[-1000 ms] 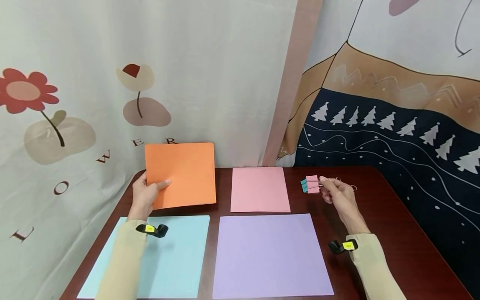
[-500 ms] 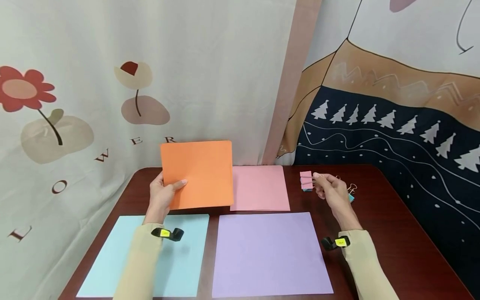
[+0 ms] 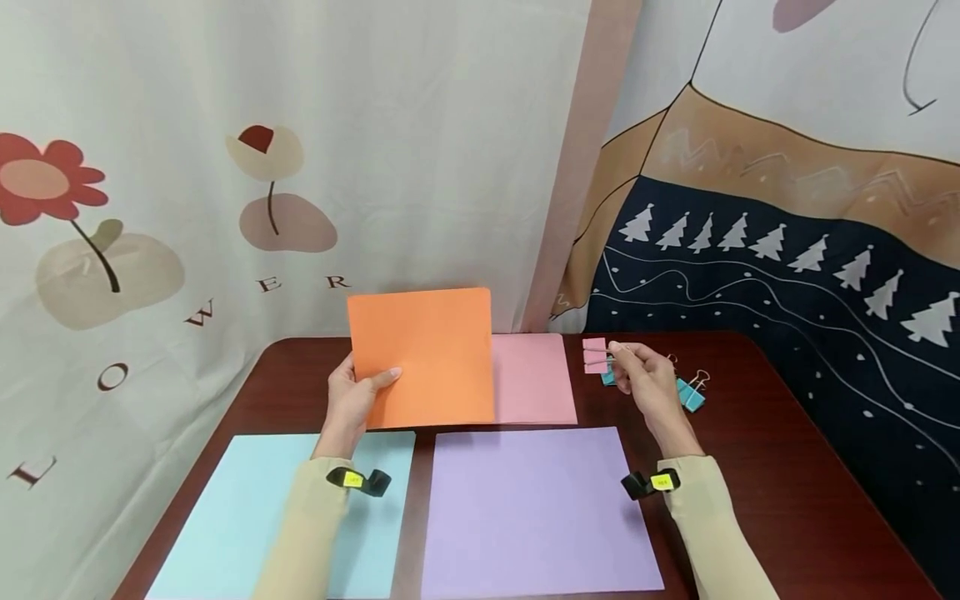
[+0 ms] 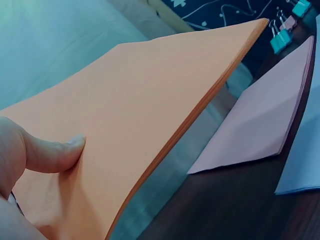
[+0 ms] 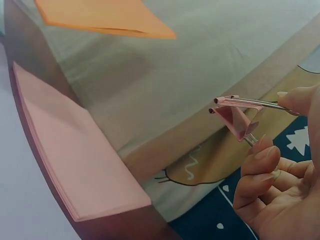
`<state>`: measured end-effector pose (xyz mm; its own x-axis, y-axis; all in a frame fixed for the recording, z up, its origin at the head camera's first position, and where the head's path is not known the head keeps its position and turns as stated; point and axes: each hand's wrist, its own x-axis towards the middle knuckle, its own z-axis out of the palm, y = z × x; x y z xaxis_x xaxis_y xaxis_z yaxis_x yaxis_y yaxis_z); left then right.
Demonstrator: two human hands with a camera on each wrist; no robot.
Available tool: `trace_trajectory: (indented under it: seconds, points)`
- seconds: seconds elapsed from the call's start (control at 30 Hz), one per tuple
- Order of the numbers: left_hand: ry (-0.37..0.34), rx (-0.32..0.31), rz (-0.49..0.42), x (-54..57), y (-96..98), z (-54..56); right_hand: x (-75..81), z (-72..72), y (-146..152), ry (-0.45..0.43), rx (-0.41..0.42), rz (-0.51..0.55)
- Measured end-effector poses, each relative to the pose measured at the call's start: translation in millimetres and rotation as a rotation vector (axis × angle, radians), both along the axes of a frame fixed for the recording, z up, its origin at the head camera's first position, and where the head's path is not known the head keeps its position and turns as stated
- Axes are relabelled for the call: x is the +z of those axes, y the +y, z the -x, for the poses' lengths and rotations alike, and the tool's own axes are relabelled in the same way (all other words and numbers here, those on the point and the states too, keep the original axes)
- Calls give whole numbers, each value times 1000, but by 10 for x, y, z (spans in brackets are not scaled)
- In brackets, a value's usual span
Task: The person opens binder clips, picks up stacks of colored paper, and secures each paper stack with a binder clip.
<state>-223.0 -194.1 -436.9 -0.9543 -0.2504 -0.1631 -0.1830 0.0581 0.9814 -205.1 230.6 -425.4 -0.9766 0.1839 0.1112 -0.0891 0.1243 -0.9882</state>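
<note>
My left hand (image 3: 351, 412) grips a stack of orange paper (image 3: 431, 354) by its left edge, thumb flat across the front. The stack is tilted up above the table, and its layered edge shows in the left wrist view. Between the thumb and fingers of my right hand (image 3: 651, 387), a pink binder clip (image 3: 595, 357) is pinched by its wire handles. In the right wrist view the mouth of the clip (image 5: 234, 117) points left and appears spread. It is apart from the orange paper. Teal binder clips (image 3: 692, 395) lie beside and behind the right hand, partly hidden.
Pink paper (image 3: 534, 379) lies at the back middle, partly covered by the orange stack in the head view. Light blue paper (image 3: 217, 508) and purple paper (image 3: 540, 508) lie in front on the dark wood table (image 3: 787, 467). Printed curtains (image 3: 420, 167) hang behind.
My left hand has carried the orange stack to the right, in front of the pink paper. My right hand has shifted left with the pink clip, uncovering a teal clip on the table.
</note>
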Motion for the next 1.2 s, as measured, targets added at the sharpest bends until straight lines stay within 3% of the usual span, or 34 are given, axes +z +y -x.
trace_trajectory:
  seconds: [0.37, 0.63, 1.2]
  points:
    - [4, -53, -10, -2, 260, -42, -70, 2, -128, 69, 13, 73]
    - [-4, -61, -46, -10, 347, -78, -71, 16, -259, 55, 44, 143]
    - [-3, -86, -49, -49, 580, -152, -139, -5, -422, 31, 33, 139]
